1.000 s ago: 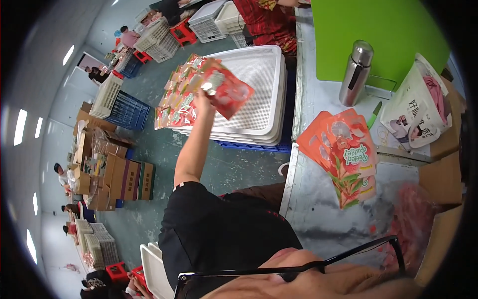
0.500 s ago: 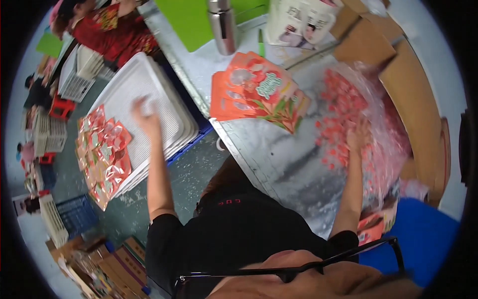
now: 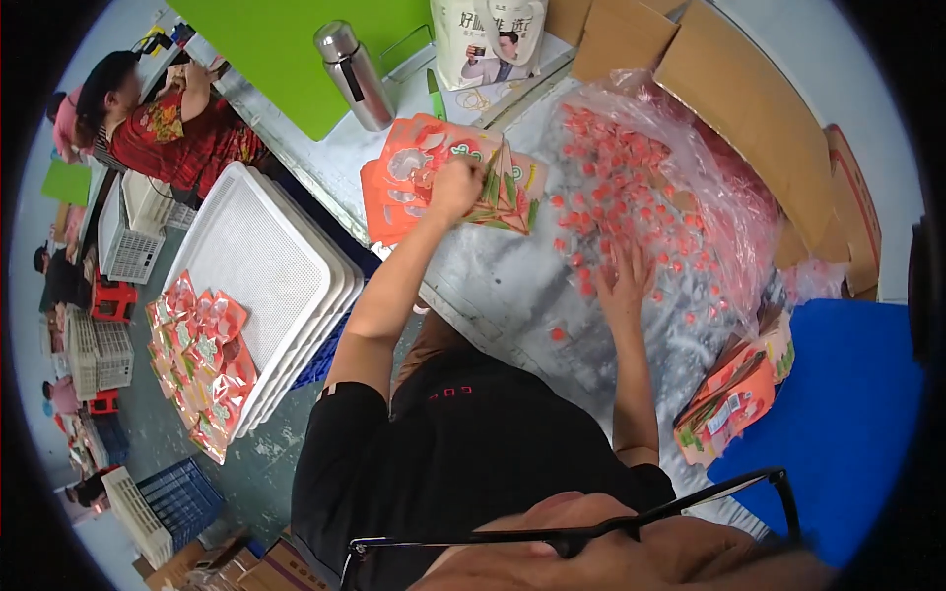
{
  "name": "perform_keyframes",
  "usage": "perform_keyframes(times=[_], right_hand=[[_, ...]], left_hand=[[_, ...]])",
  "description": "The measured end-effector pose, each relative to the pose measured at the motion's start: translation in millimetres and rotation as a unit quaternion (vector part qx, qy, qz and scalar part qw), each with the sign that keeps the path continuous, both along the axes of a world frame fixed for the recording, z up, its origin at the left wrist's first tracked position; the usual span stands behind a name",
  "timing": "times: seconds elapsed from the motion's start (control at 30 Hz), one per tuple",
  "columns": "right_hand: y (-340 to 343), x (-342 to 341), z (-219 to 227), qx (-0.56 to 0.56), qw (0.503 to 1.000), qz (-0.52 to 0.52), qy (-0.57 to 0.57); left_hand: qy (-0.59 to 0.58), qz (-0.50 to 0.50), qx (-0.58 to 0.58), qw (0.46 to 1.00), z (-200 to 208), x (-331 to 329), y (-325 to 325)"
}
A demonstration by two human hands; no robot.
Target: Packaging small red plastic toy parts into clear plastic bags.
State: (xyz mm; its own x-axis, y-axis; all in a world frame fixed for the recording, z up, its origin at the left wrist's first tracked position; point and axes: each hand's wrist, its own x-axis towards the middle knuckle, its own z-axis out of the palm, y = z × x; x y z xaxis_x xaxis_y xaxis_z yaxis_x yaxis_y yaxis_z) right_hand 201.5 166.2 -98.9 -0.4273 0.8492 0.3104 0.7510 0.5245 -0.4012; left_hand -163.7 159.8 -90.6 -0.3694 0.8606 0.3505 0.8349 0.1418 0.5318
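My left hand (image 3: 457, 190) is over the fanned stack of orange flat pouches (image 3: 399, 163) on the metal table, its fingers closed at the edge of the top pouch, which bends up a little. The fingertips are partly hidden. My right hand (image 3: 623, 288) lies palm down with fingers spread at the near edge of a heap of small red wrapped pieces (image 3: 616, 158). These pieces spill from a clear pink-tinted plastic bag (image 3: 724, 212) along the right side of the table.
Stacked white mesh trays (image 3: 261, 251) stand at the left, with filled orange pouches (image 3: 202, 355) on the top one. A steel thermos (image 3: 355, 79), a white printed bag (image 3: 488, 44) and cardboard (image 3: 749, 108) line the back. More pouches (image 3: 729, 404) lie near right. A co-worker (image 3: 187, 128) sits far left.
My left hand has moved from above the trays to the pouch stack on the table. My right hand has drawn back from deeper in the red pieces toward me. The head view has shifted.
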Motion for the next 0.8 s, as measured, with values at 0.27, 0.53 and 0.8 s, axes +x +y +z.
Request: perform_keyframes(times=[0.27, 0.53, 0.8], right_hand=[[-33, -78, 71, 0.135, 0.972, 0.105, 0.161], [-63, -85, 43, 0.163, 0.941, 0.249, 0.163], [-103, -88, 64, 0.143, 0.900, 0.403, 0.078]], left_hand=[[-0.289, -0.025, -0.123, 0.949, 90, 44, -52], [-0.633, -0.176, -0.193, 0.729, 74, 66, -107], [-0.643, -0.125, -0.265, 0.707, 90, 96, -138]])
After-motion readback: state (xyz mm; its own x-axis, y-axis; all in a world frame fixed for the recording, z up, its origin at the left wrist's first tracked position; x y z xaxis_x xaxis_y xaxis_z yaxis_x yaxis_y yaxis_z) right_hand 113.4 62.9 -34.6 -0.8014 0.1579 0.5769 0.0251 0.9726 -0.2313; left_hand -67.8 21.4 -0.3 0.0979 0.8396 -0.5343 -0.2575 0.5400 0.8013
